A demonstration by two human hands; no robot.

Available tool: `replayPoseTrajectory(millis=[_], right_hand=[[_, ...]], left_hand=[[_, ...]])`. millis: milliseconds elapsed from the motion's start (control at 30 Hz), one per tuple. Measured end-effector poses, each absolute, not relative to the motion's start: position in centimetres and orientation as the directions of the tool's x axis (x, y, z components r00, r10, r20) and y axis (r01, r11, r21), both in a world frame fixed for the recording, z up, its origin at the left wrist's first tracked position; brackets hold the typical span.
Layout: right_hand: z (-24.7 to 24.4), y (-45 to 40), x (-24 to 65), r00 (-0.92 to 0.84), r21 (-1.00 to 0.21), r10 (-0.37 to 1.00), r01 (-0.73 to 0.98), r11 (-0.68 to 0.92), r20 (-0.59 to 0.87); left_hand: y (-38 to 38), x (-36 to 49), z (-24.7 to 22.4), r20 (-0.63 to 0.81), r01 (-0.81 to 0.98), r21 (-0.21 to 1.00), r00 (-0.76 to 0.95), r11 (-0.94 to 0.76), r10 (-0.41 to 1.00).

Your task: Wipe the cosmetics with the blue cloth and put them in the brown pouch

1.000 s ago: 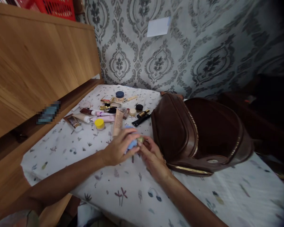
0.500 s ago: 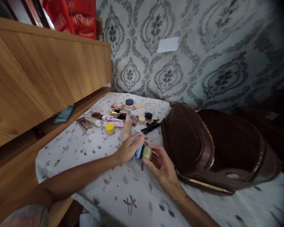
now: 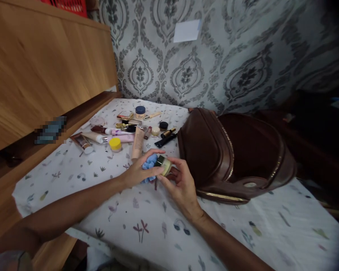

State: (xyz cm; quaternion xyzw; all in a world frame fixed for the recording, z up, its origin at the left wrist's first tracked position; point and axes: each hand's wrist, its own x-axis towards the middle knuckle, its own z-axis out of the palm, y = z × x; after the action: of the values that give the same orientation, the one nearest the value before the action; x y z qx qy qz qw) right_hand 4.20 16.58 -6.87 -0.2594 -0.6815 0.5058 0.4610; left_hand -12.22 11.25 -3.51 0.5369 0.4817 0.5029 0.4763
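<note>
My right hand [image 3: 183,186] grips a small clear jar [image 3: 166,165] with pale yellow contents and a black lid between thumb and fingers. A crumpled blue cloth [image 3: 149,164] is in my left hand [image 3: 138,171], whose thumb and fingers reach to the jar's lid end. Just behind that hand lies a beige tube [image 3: 137,143]. Farther back on the patterned cloth are a yellow-lidded jar [image 3: 115,144], a blue-lidded jar [image 3: 140,111], a black tube [image 3: 165,140] and several other cosmetics.
A brown leather bag [image 3: 211,150], its zip open, stands right of my hands. A wooden cabinet [image 3: 51,64] borders the left side. Behind is a patterned wall with a white paper [image 3: 187,31]. A pixelated item [image 3: 50,130] rests on the left ledge.
The view has shifted right and down, so everything sits farther left and higher. The jar is now tilted differently, and my left thumb has moved from the blue cloth onto the jar.
</note>
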Motion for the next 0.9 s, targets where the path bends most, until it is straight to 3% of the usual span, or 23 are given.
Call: replayPoseTrajectory(millis=[333, 733, 833, 900], right_hand=[[-7.3, 16.6, 4.8, -0.459, -0.925, 0.832, 0.054, 0.376, 0.311], [-6.7, 16.0, 5.0, -0.484, -0.835, 0.802, 0.228, 0.501, 0.349], [-6.3, 16.0, 5.1, -0.513, -0.867, 0.805, 0.209, 0.453, 0.298], [-6.1, 16.0, 5.2, -0.531, -0.888, 0.803, 0.184, 0.422, 0.271]], left_hand=[[11.4, -12.6, -3.2, 0.194, 0.324, 0.919, 0.131, -0.227, 0.972], [11.1, -12.1, -2.8, 0.099, 0.424, 0.896, 0.097, -0.131, 0.99], [10.8, -12.4, -3.4, 0.175, 0.586, 0.789, 0.071, -0.183, 0.982], [10.8, -12.8, -4.0, 0.296, 0.726, 0.637, 0.082, -0.26, 0.952]])
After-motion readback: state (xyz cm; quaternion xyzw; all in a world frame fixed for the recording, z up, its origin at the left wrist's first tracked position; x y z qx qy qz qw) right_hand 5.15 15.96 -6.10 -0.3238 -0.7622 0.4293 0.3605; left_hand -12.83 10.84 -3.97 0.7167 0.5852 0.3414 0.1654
